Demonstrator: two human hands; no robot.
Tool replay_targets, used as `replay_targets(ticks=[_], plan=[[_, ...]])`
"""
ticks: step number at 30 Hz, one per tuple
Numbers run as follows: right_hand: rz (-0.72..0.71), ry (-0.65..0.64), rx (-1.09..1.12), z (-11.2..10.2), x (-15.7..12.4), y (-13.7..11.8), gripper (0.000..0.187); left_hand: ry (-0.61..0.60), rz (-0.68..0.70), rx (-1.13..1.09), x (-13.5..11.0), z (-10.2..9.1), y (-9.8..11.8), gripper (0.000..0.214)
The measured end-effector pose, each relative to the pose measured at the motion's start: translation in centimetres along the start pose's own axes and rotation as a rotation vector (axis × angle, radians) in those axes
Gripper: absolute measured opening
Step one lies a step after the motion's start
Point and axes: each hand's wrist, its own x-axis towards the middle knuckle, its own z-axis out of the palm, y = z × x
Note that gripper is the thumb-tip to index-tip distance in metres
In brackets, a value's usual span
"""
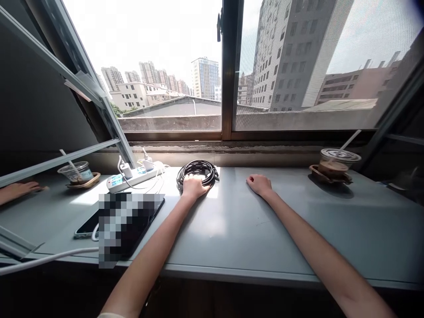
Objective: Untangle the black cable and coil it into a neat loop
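A coil of black cable [212, 174] rests on the grey-blue table [228, 234] near the window. My left hand [194, 187] is closed on the near side of the coil, fingers wrapped over its loops and partly hidden by them. To the right, my right hand [260, 183] lies on the tabletop as a loose fist, with nothing visible in it. It is apart from the cable.
Left of the coil are a white power strip [135, 177] with plugs, a phone [88, 225] and a partly blurred dark tablet [155, 212]. Lidded drink cups [334, 164] stand at both sides. Another person's hand [23, 191] is at far left, beyond a metal frame [89, 88].
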Motion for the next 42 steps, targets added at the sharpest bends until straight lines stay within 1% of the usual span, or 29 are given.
replay_targets(ticks=[4,6,8,11,13,18,22,26,30,34,38,42], plan=[[0.007,0.015,0.062,0.2,0.2,0.1,0.027,0.001,-0.167,0.042,-0.1,0.0,-2.3,0.040],[0.011,0.023,0.111,0.3,0.3,0.2,0.027,0.006,-0.238,0.066,-0.2,0.0,-3.0,0.040],[0.015,0.033,0.177,0.3,0.3,0.3,0.027,0.018,-0.272,0.085,-0.4,0.1,-3.3,0.041],[0.018,0.053,0.325,0.3,0.3,0.3,0.026,0.051,-0.254,0.095,-0.5,0.1,-3.1,0.045],[0.025,0.067,0.460,0.4,0.2,0.1,0.025,0.081,-0.239,0.093,-0.5,0.1,-2.9,0.045],[0.067,0.053,0.902,0.4,0.4,-0.9,0.029,0.130,-0.193,0.073,-0.4,-0.4,-2.0,0.039],[0.083,0.000,1.244,0.0,0.4,-1.2,0.028,0.131,-0.190,0.063,-0.3,-0.4,-1.6,0.041],[0.097,-0.059,1.485,-0.3,0.5,-0.7,0.026,0.085,-0.204,0.063,-0.5,0.2,-2.2,0.040],[0.116,-0.106,1.647,-0.4,0.8,-0.1,0.027,0.063,-0.189,0.051,-0.5,0.4,-2.5,0.035],[0.136,-0.149,1.755,-0.3,1.0,0.4,0.027,0.090,-0.179,0.019,-0.4,-0.1,-2.2,0.033],[0.144,-0.190,1.829,-0.1,1.1,0.6,0.027,0.156,-0.195,-0.046,-0.3,-0.6,-1.8,0.028],[0.135,-0.225,1.892,0.0,1.2,0.7,0.026,0.267,-0.254,-0.129,0.0,-0.7,-1.7,0.029]])
